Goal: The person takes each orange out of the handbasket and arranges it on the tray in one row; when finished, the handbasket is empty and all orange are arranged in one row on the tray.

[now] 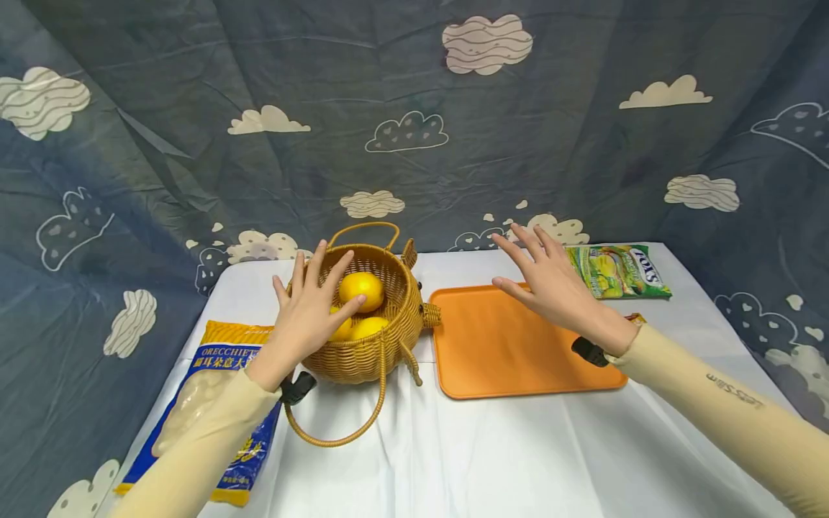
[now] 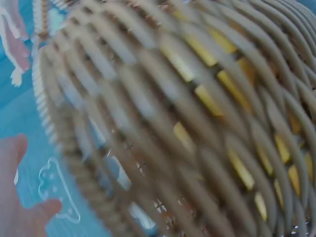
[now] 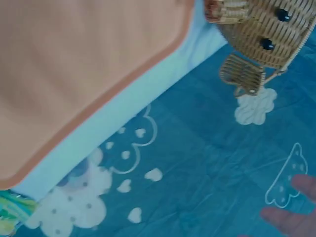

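Note:
My left hand [image 1: 307,309] is spread over the near left side of a wicker basket [image 1: 401,338] with an animal's snout, eyes and ears. Inside the basket lie several lemons [image 1: 361,291]; yellow also shows through the weave [image 2: 212,101] in the left wrist view. My right hand [image 1: 550,284] hovers with extended fingers above an orange tray [image 1: 492,360], holding nothing. Some of its fingers [image 3: 291,217] enter the corner of the right wrist view. Whether the left hand touches the basket rim cannot be told.
A blue and yellow bag of orecchiette pasta [image 1: 194,396] lies at the left, partly under the left forearm. A green candy bag [image 1: 618,272] lies at the back right. One basket handle [image 1: 337,440] hangs forward onto the white cloth [image 1: 414,467]; behind stands a dark cloud-patterned curtain [image 1: 401,65].

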The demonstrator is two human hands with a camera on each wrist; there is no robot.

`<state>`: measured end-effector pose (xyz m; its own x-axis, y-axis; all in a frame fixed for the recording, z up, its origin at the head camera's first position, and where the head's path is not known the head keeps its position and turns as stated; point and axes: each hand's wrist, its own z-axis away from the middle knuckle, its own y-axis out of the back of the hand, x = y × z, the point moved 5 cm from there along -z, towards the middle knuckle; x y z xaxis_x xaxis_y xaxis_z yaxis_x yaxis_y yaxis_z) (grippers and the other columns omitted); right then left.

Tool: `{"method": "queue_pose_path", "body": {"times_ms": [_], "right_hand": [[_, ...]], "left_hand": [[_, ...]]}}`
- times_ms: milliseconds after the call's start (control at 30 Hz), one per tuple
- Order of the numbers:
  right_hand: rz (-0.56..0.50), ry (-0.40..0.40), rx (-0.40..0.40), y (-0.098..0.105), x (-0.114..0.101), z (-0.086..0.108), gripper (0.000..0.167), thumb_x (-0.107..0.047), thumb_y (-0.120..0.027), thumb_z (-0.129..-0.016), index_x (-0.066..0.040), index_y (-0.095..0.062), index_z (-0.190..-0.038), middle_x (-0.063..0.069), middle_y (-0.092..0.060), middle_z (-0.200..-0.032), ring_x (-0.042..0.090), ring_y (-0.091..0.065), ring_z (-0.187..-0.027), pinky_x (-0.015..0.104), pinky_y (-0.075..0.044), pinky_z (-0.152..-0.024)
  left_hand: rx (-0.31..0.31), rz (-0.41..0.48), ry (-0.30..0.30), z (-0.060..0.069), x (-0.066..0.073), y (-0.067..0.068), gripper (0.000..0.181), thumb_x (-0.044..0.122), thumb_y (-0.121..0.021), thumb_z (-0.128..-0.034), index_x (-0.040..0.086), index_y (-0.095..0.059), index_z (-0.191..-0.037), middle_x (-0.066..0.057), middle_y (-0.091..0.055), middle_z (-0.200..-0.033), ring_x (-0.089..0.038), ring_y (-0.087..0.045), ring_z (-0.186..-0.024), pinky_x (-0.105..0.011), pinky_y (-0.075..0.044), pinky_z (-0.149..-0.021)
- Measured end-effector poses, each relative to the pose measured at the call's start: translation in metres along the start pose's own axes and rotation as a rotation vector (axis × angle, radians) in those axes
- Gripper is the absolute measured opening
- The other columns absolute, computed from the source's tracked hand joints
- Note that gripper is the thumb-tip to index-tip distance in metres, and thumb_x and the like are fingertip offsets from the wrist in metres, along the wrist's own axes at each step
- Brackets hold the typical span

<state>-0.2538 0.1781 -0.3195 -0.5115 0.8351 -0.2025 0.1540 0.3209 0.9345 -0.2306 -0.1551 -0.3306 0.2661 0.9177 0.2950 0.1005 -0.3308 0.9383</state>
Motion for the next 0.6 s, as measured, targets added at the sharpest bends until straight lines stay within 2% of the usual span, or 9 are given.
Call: {"method": "queue_pose_path", "body": {"times_ms": [167, 267, 333, 400, 500, 533, 600], "right_hand": [[-0.152, 0.087, -0.038, -0.001, -0.020, -0.018, 0.068, -0.035, -0.059, -0.094, -0.015, -0.028, -0.152, 0.017, -0.019, -0.155, 0.041, -0.014, -0.139, 0.062, -0.019, -0.104], [-0.287, 0.142, -0.080, -0.004, -0.036, -0.032, 0.066, -0.032, -0.060, -0.094, -0.016, -0.030, -0.151, 0.013, -0.023, -0.154, 0.036, -0.020, -0.139, 0.058, -0.022, -0.105], [-0.413, 0.172, -0.122, -0.008, -0.047, -0.042, 0.064, -0.029, -0.060, -0.094, -0.017, -0.032, -0.150, 0.010, -0.027, -0.153, 0.032, -0.025, -0.138, 0.053, -0.025, -0.105], [-0.560, 0.198, -0.176, -0.014, -0.057, -0.053, 0.061, -0.025, -0.060, -0.095, -0.016, -0.034, -0.149, 0.007, -0.031, -0.152, 0.028, -0.030, -0.136, 0.048, -0.028, -0.105], [-0.784, 0.220, -0.281, -0.024, -0.070, -0.070, 0.056, -0.019, -0.058, -0.096, -0.015, -0.037, -0.147, 0.003, -0.035, -0.149, 0.026, -0.036, -0.132, 0.042, -0.035, -0.102], [-0.847, 0.228, -0.316, -0.028, -0.074, -0.076, 0.055, -0.018, -0.058, -0.096, -0.014, -0.038, -0.147, 0.003, -0.037, -0.148, 0.026, -0.037, -0.131, 0.041, -0.036, -0.101], [-0.936, 0.229, -0.384, -0.036, -0.081, -0.088, 0.054, -0.016, -0.057, -0.096, -0.013, -0.039, -0.146, 0.002, -0.039, -0.146, 0.025, -0.040, -0.129, 0.040, -0.039, -0.098]], "left_hand": [[-0.009, 0.218, -0.041, 0.007, -0.015, 0.015, 0.067, 0.050, -0.049, -0.0951, 0.027, -0.024, -0.153, -0.010, 0.001, -0.159, -0.041, 0.000, -0.141, -0.070, -0.004, -0.101], [-0.015, 0.354, -0.057, 0.010, -0.033, 0.021, 0.062, 0.041, -0.051, -0.0971, 0.020, -0.029, -0.151, -0.015, -0.007, -0.158, -0.042, -0.008, -0.140, -0.068, -0.012, -0.102], [-0.054, 0.457, -0.052, 0.012, -0.048, 0.021, 0.059, 0.035, -0.050, -0.0986, 0.015, -0.031, -0.150, -0.016, -0.009, -0.157, -0.042, -0.009, -0.140, -0.067, -0.013, -0.102], [-0.106, 0.556, -0.038, 0.015, -0.063, 0.017, 0.055, 0.031, -0.048, -0.1000, 0.012, -0.032, -0.150, -0.017, -0.009, -0.157, -0.040, -0.009, -0.141, -0.066, -0.012, -0.103], [-0.184, 0.688, -0.005, 0.019, -0.082, 0.004, 0.054, 0.027, -0.044, -0.1016, 0.009, -0.030, -0.150, -0.017, -0.007, -0.157, -0.043, -0.009, -0.140, -0.064, -0.012, -0.104], [-0.202, 0.732, 0.007, 0.020, -0.087, -0.001, 0.054, 0.026, -0.043, -0.1020, 0.010, -0.028, -0.151, -0.017, -0.006, -0.157, -0.044, -0.010, -0.139, -0.063, -0.015, -0.104], [-0.232, 0.815, 0.033, 0.022, -0.095, -0.014, 0.055, 0.026, -0.042, -0.1025, 0.011, -0.023, -0.152, -0.018, -0.006, -0.157, -0.047, -0.023, -0.134, -0.061, -0.027, -0.100]]}}
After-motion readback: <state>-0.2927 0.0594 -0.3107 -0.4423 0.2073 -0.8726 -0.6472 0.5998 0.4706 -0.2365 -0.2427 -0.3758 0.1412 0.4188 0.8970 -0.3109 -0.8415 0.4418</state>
